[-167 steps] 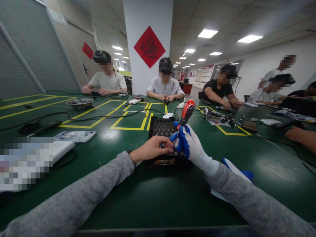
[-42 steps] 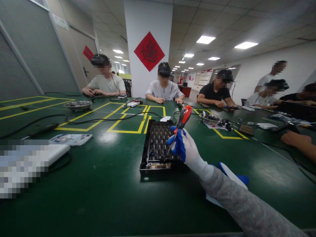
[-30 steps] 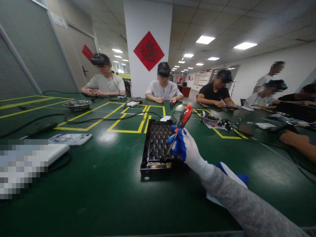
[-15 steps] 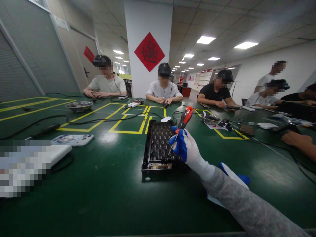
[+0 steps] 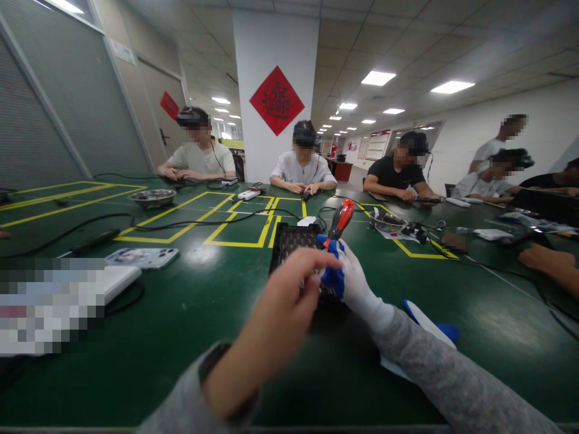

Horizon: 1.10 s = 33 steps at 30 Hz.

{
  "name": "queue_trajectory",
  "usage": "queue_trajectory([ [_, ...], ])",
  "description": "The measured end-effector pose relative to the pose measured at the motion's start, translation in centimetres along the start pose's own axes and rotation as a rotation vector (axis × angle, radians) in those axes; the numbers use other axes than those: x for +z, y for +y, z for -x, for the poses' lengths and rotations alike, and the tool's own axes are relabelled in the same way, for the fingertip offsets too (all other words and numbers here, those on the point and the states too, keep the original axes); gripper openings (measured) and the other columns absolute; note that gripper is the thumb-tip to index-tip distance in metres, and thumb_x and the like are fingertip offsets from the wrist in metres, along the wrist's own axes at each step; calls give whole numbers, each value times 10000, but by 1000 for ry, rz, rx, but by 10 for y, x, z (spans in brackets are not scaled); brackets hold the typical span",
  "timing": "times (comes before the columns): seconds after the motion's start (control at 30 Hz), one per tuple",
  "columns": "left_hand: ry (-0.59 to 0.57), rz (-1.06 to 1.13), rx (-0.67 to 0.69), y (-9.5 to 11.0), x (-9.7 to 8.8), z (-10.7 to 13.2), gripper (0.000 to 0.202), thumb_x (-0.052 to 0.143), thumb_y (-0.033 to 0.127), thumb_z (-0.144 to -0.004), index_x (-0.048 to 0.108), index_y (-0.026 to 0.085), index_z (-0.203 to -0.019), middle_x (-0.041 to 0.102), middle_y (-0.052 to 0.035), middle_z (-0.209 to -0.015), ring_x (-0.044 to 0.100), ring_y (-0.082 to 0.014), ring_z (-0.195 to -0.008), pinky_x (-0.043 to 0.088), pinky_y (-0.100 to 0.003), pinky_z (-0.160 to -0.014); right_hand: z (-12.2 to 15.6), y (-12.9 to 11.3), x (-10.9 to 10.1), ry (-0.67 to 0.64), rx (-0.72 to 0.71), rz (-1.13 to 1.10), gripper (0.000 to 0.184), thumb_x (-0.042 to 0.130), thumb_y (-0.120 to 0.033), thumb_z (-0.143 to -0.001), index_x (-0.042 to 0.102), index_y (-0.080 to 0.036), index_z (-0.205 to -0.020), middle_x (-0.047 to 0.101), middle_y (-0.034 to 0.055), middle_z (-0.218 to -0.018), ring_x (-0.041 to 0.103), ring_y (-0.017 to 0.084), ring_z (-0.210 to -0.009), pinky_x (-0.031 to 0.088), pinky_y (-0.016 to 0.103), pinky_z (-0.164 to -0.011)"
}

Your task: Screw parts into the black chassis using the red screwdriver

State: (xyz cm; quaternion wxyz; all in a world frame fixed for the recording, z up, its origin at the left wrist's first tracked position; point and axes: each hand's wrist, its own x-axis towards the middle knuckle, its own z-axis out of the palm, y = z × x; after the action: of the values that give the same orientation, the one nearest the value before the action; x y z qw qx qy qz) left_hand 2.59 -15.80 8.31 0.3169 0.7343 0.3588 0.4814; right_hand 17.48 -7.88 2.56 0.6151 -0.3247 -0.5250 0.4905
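Observation:
My right hand (image 5: 350, 272), in a white glove with blue coating, is wrapped round a screwdriver (image 5: 341, 217) with a red and black handle. The handle leans up to the right. Beneath both hands lies a black rectangular frame (image 5: 281, 236) with rows of small openings; the hands cover most of it. My left hand (image 5: 287, 295) is bare and slightly blurred. It reaches in front of the frame, its index finger stretched to the right glove and the thumb apart below. Whether the finger touches the glove or the shaft, I cannot tell. The screwdriver tip is hidden.
Right of my forearm lies a blue and white glove (image 5: 432, 322). A phone (image 5: 145, 258) and a blurred-out white object (image 5: 108, 283) lie on the left. Metal bowls (image 5: 151, 198), cables and tools are spread over the green table (image 5: 190, 355). Several people sit around it.
My left hand has come into view from below, over the black frame and up to the right glove. My right hand stays nearly in place with the screwdriver. The view has shifted slightly.

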Motion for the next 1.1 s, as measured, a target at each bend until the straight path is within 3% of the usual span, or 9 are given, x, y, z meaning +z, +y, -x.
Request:
queue_trajectory([
  [0.13, 174, 551, -258, -51, -34, -73, 213, 548, 216, -791, 608, 167, -989, 627, -31, -885, 563, -80, -688, 459, -206, -651, 0, 1, 1, -29, 13, -33, 441, 466, -501, -813, 521, -187, -1117, 618, 0, -645, 484, 74, -417, 386, 184, -386],
  [0.2, 179, 601, -254, -80, -39, -89, 263, 571, 307, -782, 608, 168, -1002, 620, -24, -845, 536, -61, -631, 434, -181, -597, 1, 1, 2, -25, 14, -37, 445, 466, -501, -814, 515, -190, -1128, 624, 5, -654, 481, 73, -410, 375, 180, -375],
  [0.27, 1, 392, -202, -102, -35, -88, 288, 612, 353, -749, 638, 142, -944, 627, -28, -818, 538, -75, -653, 429, -192, -617, 1, 1, 2, -20, 10, -30, 442, 467, -497, -817, 518, -189, -1129, 622, 5, -661, 487, 73, -421, 376, 178, -378],
  [0.33, -295, 153, -136, -115, -27, -77, 284, 647, 363, -715, 666, 120, -861, 647, -34, -791, 561, -108, -696, 434, -220, -659, 2, 2, 1, -26, 5, -23, 429, 467, -484, -823, 517, -190, -1132, 620, 6, -675, 506, 78, -449, 395, 181, -399],
  [0.4, -473, 23, -89, -119, -19, -64, 300, 658, 374, -702, 674, 119, -859, 666, -38, -782, 583, -133, -716, 441, -238, -673, 2, 2, 1, -31, -5, -18, 420, 468, -475, -827, 513, -194, -1137, 620, 5, -684, 520, 83, -466, 408, 185, -411],
  [0.47, -521, -52, -38, -119, -15, -55, 289, 670, 377, -688, 682, 118, -818, 677, -45, -787, 597, -147, -729, 449, -245, -688, 2, 2, 1, -29, -9, -22, 417, 470, -474, -826, 512, -200, -1137, 619, 3, -686, 523, 84, -464, 409, 186, -408],
  [0.73, -448, -220, 147, -115, -15, -51, 228, 601, 333, -766, 684, 127, -815, 685, -55, -808, 606, -138, -754, 446, -230, -717, 1, 3, 2, -48, -14, -31, 386, 488, -470, -816, 498, -215, -1105, 609, -16, -666, 500, 72, -424, 399, 179, -387],
  [0.93, -471, -192, 72, -112, -11, -46, 250, 638, 365, -727, 680, 123, -777, 689, -43, -775, 608, -135, -708, 451, -227, -686, 1, 1, 3, -28, 1, -49, 393, 508, -479, -798, 501, -219, -1094, 593, -36, -627, 475, 60, -407, 396, 167, -388],
  [1.1, -489, -166, 95, -112, -12, -44, 222, 594, 317, -770, 684, 124, -830, 694, -48, -826, 610, -140, -755, 455, -231, -719, 0, -1, 3, -40, 68, -50, 435, 509, -509, -784, 521, -188, -1078, 592, -21, -625, 486, 71, -409, 391, 178, -378],
])
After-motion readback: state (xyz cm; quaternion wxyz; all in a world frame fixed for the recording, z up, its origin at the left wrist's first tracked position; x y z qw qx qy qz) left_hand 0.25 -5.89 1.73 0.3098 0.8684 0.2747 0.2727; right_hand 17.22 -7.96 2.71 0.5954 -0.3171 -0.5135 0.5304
